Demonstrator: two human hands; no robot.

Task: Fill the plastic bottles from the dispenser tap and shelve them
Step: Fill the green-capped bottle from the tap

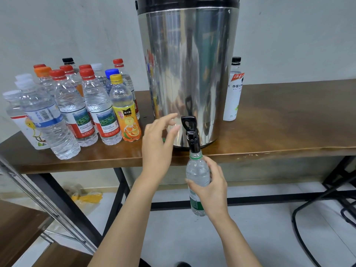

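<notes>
Plastic bottle (197, 170) stands mouth-up under the black tap (192, 135) of the dispenser (188, 64), below the table (289, 122) edge. The right grip (212, 187) wraps it, and the left grip (159, 139) hovers open-fingered beside the tap lever.

brown wooden table (279, 120) on black metal legs. steel dispenser (188, 74) stands mid-table at the near edge. cluster of capped plastic bottles (73, 110) on the left, one white-labelled bottle (234, 93) just right of the dispenser.
</notes>
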